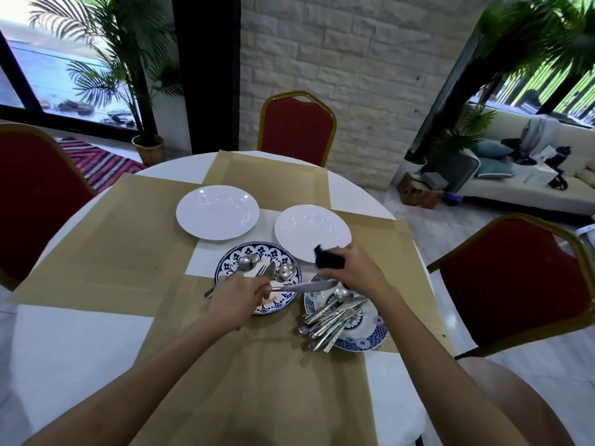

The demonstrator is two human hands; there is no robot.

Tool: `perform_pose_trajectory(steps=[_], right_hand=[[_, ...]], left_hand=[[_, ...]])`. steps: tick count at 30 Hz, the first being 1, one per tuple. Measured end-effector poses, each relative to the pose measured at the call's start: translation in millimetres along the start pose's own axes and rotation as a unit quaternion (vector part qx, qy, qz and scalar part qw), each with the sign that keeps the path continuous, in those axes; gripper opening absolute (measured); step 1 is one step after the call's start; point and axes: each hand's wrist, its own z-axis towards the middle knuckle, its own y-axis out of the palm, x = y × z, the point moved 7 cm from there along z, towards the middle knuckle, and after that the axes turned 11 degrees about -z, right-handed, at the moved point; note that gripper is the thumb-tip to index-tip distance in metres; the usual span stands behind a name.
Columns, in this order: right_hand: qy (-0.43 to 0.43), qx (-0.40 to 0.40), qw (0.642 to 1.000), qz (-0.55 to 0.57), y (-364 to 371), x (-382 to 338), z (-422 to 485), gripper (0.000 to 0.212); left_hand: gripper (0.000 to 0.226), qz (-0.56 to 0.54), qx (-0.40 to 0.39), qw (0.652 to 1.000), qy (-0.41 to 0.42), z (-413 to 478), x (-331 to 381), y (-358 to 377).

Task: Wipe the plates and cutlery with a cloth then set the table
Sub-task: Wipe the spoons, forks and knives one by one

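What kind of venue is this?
Probably a dining or banquet room, maybe in a restaurant or hotel: red padded chairs with gold frames ring a round table laid with placemats, and potted palms stand by large windows.

Bright daylight from windows [48,69] left and right; glare spots on white plates [217,212]; fisheye bending at edges; palm fronds [531,30] top right blurred.
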Motion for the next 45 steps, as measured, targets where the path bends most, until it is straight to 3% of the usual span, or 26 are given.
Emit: perform_pose_trajectory(steps=[3, 5, 9, 11, 12, 14, 15, 17, 19, 24, 27, 29, 33, 37, 41, 43, 45], right_hand=[[-0.11, -0.113, 0.983, -0.09, 18, -22, -15, 0.035], [-0.141, -0.168, 0.975, -0.047, 27, -28, -22, 0.009], [-0.14, -0.185, 0.971, 0.064, 33, -29, -28, 0.031], [-0.117, -0.163, 0.973, 0.113, 37, -26, -29, 0.026], [-0.108, -0.151, 0.974, 0.133, 38, -26, -31, 0.033], [-0.099, -0.132, 0.974, 0.156, 43, -28, -35, 0.044], [-0.098, -0.127, 0.974, 0.159, 46, -31, -38, 0.046], [-0.081, -0.127, 0.974, 0.171, 55, -33, -41, 0.048], [-0.052, -0.129, 0.97, 0.201, 65, -35, -46, 0.049], [-0.05, -0.101, 0.974, 0.196, 74, -45, -57, 0.048], [-0.049, -0.116, 0.973, 0.194, 82, -47, -63, 0.052], [-0.04, -0.131, 0.973, 0.184, 85, -45, -64, 0.047], [0.013, -0.127, 0.953, 0.275, 77, -32, -67, 0.024], [0.079, -0.035, 0.937, 0.34, 56, -11, -62, 0.017], [0.12, 0.099, 0.915, 0.371, 33, -3, -56, 0.011], [0.104, 0.146, 0.918, 0.354, 27, -7, -52, 0.007], [0.066, 0.151, 0.949, 0.27, 23, -18, -49, 0.019]], left_hand=[[0.021, 0.056, 0.053, 0.996, 0.042, 9, 1, -7], [0.018, 0.076, 0.065, 0.992, 0.078, 18, 5, -7], [0.024, 0.068, 0.155, 0.979, 0.113, 25, 6, -14], [0.027, 0.004, 0.226, 0.973, 0.056, 17, 3, -19], [0.039, -0.058, 0.238, 0.969, -0.013, 12, -2, -16], [0.065, -0.205, 0.204, 0.943, -0.166, 3, -14, 2], [0.062, -0.283, 0.174, 0.92, -0.208, 2, -16, 15], [0.038, -0.411, 0.105, 0.875, -0.232, 3, -14, 37], [0.03, -0.439, 0.065, 0.863, -0.243, 4, -14, 46], [0.019, -0.509, 0.061, 0.818, -0.26, 9, -21, 47], [0.004, -0.513, 0.057, 0.818, -0.253, 9, -20, 42], [0.006, -0.513, 0.071, 0.821, -0.241, 11, -21, 38], [0.016, -0.57, 0.057, 0.784, -0.241, 7, -18, 32], [0.02, -0.516, -0.006, 0.83, -0.212, 2, -12, 33], [0.024, -0.457, -0.096, 0.854, -0.229, -3, -6, 48], [0.025, -0.459, -0.125, 0.847, -0.236, -8, 2, 54], [0.027, -0.489, -0.147, 0.828, -0.232, -12, 12, 58]])
